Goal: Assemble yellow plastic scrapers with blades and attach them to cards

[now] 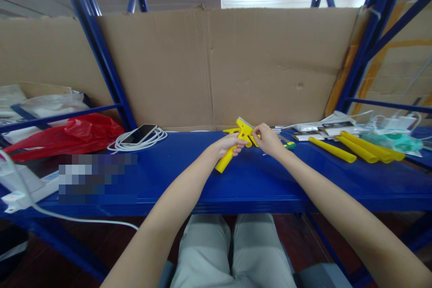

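Left hand (230,144) curls closed round the yellow tool (245,132); right hand (267,140), at its three o'clock side, pinches it, exact spot unclear.

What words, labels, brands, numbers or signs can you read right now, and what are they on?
None can be read.
White packets at right: dark printed labels, too small and blurred.
Yellow squeegee-like tool in the hands: no lettering I can make out.
Smartphone: dark screen, no text visible.
Power strip: any markings too blurred.
Cardboard panel: no print visible.
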### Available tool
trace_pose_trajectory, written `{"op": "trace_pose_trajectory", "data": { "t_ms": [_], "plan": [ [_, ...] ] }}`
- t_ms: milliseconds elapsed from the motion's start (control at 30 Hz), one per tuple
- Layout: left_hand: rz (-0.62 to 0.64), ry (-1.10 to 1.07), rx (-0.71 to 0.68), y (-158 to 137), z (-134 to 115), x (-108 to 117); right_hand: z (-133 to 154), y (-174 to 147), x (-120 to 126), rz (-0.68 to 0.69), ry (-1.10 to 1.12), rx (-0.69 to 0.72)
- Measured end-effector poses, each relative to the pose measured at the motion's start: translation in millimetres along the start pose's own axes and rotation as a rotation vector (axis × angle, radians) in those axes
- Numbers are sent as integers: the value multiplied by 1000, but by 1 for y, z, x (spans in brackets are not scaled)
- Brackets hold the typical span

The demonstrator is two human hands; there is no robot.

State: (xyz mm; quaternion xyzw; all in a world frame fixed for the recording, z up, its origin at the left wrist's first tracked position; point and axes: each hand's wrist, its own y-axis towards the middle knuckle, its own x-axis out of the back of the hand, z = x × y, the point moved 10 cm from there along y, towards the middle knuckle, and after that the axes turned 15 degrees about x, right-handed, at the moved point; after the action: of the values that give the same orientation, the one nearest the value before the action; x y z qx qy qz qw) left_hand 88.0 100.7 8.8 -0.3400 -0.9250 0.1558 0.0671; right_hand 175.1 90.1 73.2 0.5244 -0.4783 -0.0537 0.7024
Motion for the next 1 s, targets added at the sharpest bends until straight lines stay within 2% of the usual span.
{"op": "trace_pose_trajectory", "data": {
  "t_ms": [133, 400, 533, 667, 800, 900, 1000],
  "plan": [
    [15, 7, 0, 1, 1, 2, 3, 2, 0, 4, 39, 45],
    [144, -8, -86, -3, -6, 1, 16, 4, 15, -48, 28, 124],
    [134, 11, -90, -2, -6, 3, 27, 6, 10, 58, -154, 169],
    [68, 8, -66, 0, -4, 12, 33, 7, 5, 151, -284, 191],
    [68, -60, -116, -5, -9, 23, 32, 7, 15, 41, -148, 193],
    [130, -77, -132, -9, -9, 26, 30, 6, 28, -98, 2, 194],
    [192, -70, -134, -13, -8, 26, 34, 5, 35, -176, 76, 219]
  ]
}}
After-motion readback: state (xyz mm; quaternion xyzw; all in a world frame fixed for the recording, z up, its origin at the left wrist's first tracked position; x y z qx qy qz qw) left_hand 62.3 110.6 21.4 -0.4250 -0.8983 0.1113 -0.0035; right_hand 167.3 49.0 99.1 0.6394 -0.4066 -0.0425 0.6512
